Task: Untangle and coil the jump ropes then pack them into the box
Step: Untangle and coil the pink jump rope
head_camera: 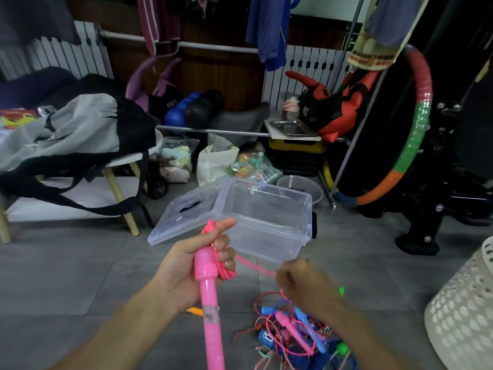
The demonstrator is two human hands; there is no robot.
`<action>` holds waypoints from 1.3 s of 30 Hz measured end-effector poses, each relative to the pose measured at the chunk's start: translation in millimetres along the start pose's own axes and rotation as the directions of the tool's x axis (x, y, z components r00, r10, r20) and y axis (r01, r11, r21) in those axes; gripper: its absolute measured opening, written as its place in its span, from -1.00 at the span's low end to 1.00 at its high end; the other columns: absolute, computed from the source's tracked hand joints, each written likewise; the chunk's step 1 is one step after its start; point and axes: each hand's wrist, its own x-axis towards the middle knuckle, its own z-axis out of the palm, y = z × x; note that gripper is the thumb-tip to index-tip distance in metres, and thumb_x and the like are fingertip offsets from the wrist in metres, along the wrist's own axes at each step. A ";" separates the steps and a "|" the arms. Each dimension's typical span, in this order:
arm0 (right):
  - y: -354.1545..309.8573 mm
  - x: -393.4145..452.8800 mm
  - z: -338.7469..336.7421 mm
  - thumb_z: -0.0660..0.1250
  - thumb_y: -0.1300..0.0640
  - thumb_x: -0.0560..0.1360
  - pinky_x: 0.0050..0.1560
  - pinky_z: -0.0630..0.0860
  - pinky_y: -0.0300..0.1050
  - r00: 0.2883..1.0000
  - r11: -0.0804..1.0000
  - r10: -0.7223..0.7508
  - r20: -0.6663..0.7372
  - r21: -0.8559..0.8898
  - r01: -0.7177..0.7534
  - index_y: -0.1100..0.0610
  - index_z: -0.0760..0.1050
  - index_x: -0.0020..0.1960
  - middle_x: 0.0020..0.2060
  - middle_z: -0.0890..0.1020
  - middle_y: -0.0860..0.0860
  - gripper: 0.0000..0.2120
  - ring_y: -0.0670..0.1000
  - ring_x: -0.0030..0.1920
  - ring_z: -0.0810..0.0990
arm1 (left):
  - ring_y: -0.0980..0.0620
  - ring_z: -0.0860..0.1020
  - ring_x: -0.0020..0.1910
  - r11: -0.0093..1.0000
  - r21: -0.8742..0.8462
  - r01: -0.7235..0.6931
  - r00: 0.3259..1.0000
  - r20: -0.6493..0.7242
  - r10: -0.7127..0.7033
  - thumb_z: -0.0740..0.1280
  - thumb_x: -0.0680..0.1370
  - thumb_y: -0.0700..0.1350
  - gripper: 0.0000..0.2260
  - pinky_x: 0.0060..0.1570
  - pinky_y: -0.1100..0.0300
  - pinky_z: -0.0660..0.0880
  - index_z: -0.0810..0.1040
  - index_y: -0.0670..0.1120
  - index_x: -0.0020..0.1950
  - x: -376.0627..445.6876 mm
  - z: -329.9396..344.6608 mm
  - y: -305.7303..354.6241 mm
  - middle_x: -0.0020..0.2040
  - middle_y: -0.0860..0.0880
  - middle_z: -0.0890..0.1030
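Pink plastic is seen first: a pink jump rope handle [210, 297] is gripped by the left hand [184, 271], just in front of the clear plastic box [269, 220]. Some loops of the pink rope [226, 271] are held against the handle by the curled fingers, and the thumb is stuck up. A stretch of the same rope is pulled tight from there to the right hand [304, 284], where it is pinched by curled fingers; that hand is blurred.

The box is set open on the grey floor tiles, and its lid [192, 209] is tipped back on the left side of it. Part of the box's near wall is covered by the left hand.

A tangled pile of jump ropes [290, 332] is left on the floor well in front of the box, under the right wrist, so part of it is hidden. Blue, pink and green handles and striped cords are mixed in it.

Left of the box, a grey and black bag [80, 132] is laid on a white table. Behind the box, some plastic bags [176, 158] are stood. Far right of the box, a striped hoop [416, 124] is leaned up, and a white basket with holes [464, 308] is seen.
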 end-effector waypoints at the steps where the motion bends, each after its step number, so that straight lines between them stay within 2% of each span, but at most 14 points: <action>1: -8.8 -5.0 0.6 0.10 -0.03 0.51 -0.23 0.29 -0.13 0.996 0.996 -0.084 0.044 -0.019 0.085 0.16 0.52 -0.20 -0.18 0.64 0.14 -0.67 0.17 -0.12 0.58 | 0.02 0.52 -0.43 0.999 0.033 -0.013 0.999 -0.043 0.014 0.64 0.13 -0.19 -0.50 -0.39 0.16 0.55 0.66 -0.17 0.04 1.1 2.2 -0.3 -0.36 -0.04 0.51; 5: -55.0 -25.4 -9.7 0.29 -0.07 0.50 -0.24 0.37 -0.07 0.936 0.927 -0.333 0.112 0.222 0.303 0.13 0.53 -0.23 -0.37 0.56 0.08 -0.72 0.03 -0.34 0.41 | -0.15 0.67 -0.09 0.969 0.243 -0.037 0.979 -0.185 0.084 0.31 0.44 -0.18 -0.73 -0.12 0.10 0.62 0.56 -0.15 0.14 10.2 2.5 -12.1 -0.11 -0.19 0.67; 8: -64.1 -31.0 -20.6 0.31 0.14 0.41 -0.34 0.35 -0.08 0.915 0.835 -0.400 0.056 0.434 0.339 0.17 0.55 -0.23 -0.44 0.50 0.11 -0.89 0.07 -0.40 0.37 | -0.19 0.65 -0.02 0.871 0.491 -0.011 0.979 -0.173 0.110 0.23 0.56 -0.28 -0.79 0.02 0.06 0.56 0.51 -0.16 0.17 13.3 1.8 -23.6 -0.02 -0.26 0.66; 11: -53.4 -30.0 -26.8 0.24 0.29 0.34 -0.39 0.32 -0.29 0.940 0.826 -0.339 -0.028 0.469 0.312 0.14 0.63 -0.07 -0.40 0.55 0.03 -0.75 -0.02 -0.43 0.38 | -0.05 0.65 -0.24 0.736 0.676 0.018 0.982 -0.149 0.112 0.16 0.59 -0.36 -0.83 -0.14 0.14 0.60 0.48 -0.21 0.12 15.4 0.4 -30.2 -0.15 -0.19 0.66; 13: -43.2 -27.0 -30.7 0.26 0.30 0.36 -0.33 0.40 -0.29 0.969 0.836 -0.239 -0.057 0.495 0.235 0.03 0.61 0.00 -0.39 0.55 -0.10 -0.69 -0.09 -0.41 0.44 | -0.06 0.64 -0.27 0.660 0.749 0.050 0.987 -0.139 0.083 0.15 0.60 -0.35 -0.86 -0.13 0.14 0.58 0.46 -0.23 0.09 16.8 -3.3 -29.4 -0.23 -0.11 0.65; 15: -31.7 -23.0 -35.7 0.31 0.23 0.37 -0.27 0.48 -0.21 0.976 0.878 -0.183 -0.115 0.429 0.214 -0.03 0.57 -0.06 -0.38 0.58 -0.11 -0.78 -0.08 -0.36 0.52 | -0.20 0.61 -0.17 0.626 0.773 0.105 0.989 -0.144 0.013 0.16 0.61 -0.32 -0.89 -0.03 -0.01 0.54 0.46 -0.22 0.06 16.6 -5.0 -25.6 -0.21 -0.15 0.65; 17: -21.9 -19.1 -40.9 0.42 0.16 0.37 -0.23 0.51 -0.16 0.975 0.911 -0.159 -0.154 0.357 0.205 0.00 0.57 -0.17 -0.37 0.62 -0.10 -0.92 -0.08 -0.32 0.56 | -0.21 0.59 -0.15 0.538 0.828 0.158 0.987 -0.134 -0.083 0.18 0.61 -0.26 -0.90 -0.11 0.03 0.54 0.48 -0.19 0.04 14.0 -6.0 -23.6 -0.13 -0.24 0.66; 19: -21.2 -17.6 -43.0 0.48 0.11 0.37 -0.22 0.54 -0.13 0.979 0.896 -0.158 -0.129 0.398 0.197 0.01 0.58 -0.24 -0.37 0.64 -0.11 -0.91 -0.12 -0.31 0.59 | -0.15 0.60 -0.23 0.454 0.870 0.192 0.971 -0.100 -0.219 0.20 0.61 -0.15 -0.84 -0.23 0.10 0.53 0.50 -0.22 0.07 9.1 -2.8 -27.7 -0.06 -0.30 0.65; 23: -23.1 -13.1 -43.2 0.56 0.09 0.31 -0.33 0.47 -0.12 0.984 0.845 -0.098 -0.148 0.509 0.161 0.05 0.54 -0.30 -0.47 0.57 -0.07 -0.81 -0.14 -0.43 0.49 | -0.06 0.59 -0.39 0.567 0.779 0.269 0.909 -0.011 -0.416 0.15 0.57 0.05 -0.55 -0.33 0.18 0.54 0.49 -0.32 0.16 3.3 4.1 -34.1 -0.26 -0.21 0.65; 26: -14.2 -7.9 -48.0 0.61 0.05 0.22 -0.41 0.31 -0.18 0.996 0.726 -0.019 -0.082 0.684 0.070 0.14 0.52 -0.33 -0.56 0.44 -0.10 -0.72 -0.14 -0.48 0.34 | 0.01 0.56 -0.44 0.615 0.765 0.191 0.905 0.105 -0.412 0.25 0.58 -0.04 -0.73 -0.37 0.24 0.49 0.56 -0.24 0.05 2.1 9.4 -30.9 -0.36 -0.12 0.61; 30: -13.3 -1.3 -46.7 0.61 0.16 0.24 -0.35 0.38 -0.25 0.998 0.658 -0.055 0.021 0.752 0.021 0.17 0.55 -0.24 -0.46 0.53 -0.05 -0.75 -0.13 -0.41 0.43 | 0.01 0.50 -0.50 0.672 0.715 0.191 0.905 0.137 -0.403 0.31 0.44 -0.21 -0.90 -0.37 0.21 0.44 0.63 -0.14 -0.15 3.7 5.9 -29.9 -0.48 -0.09 0.51; 34: 5.7 7.8 -53.5 0.50 0.33 0.36 -0.13 0.45 -0.18 0.985 0.605 -0.092 0.146 0.794 -0.061 0.12 0.55 -0.09 -0.27 0.54 0.09 -0.79 0.01 -0.23 0.48 | 0.00 0.44 -0.53 0.844 0.477 0.246 0.886 0.243 -0.395 0.37 0.40 -0.15 -0.91 -0.41 0.20 0.43 0.55 -0.17 -0.21 4.0 0.5 -13.5 -0.52 -0.05 0.43; 37: 28.4 10.2 -64.7 0.41 0.43 0.40 -0.15 0.50 -0.31 0.985 0.600 -0.006 0.173 0.789 -0.134 0.17 0.54 -0.06 -0.23 0.55 0.14 -0.78 0.00 -0.20 0.52 | 0.01 0.45 -0.47 0.953 0.215 0.213 0.872 0.398 -0.285 0.25 0.50 -0.18 -0.91 -0.35 0.14 0.45 0.47 -0.17 -0.17 4.3 -7.5 2.9 -0.46 -0.04 0.45; 39: 40.5 10.8 -70.2 0.41 0.42 0.39 -0.21 0.48 -0.32 0.987 0.587 0.062 0.145 0.795 -0.154 0.16 0.55 -0.07 -0.28 0.57 0.11 -0.79 -0.02 -0.24 0.53 | 0.02 0.44 -0.47 0.986 0.068 0.153 0.917 0.362 -0.167 0.25 0.51 -0.17 -0.90 -0.34 0.13 0.45 0.46 -0.16 -0.17 4.2 -11.2 14.2 -0.45 -0.03 0.44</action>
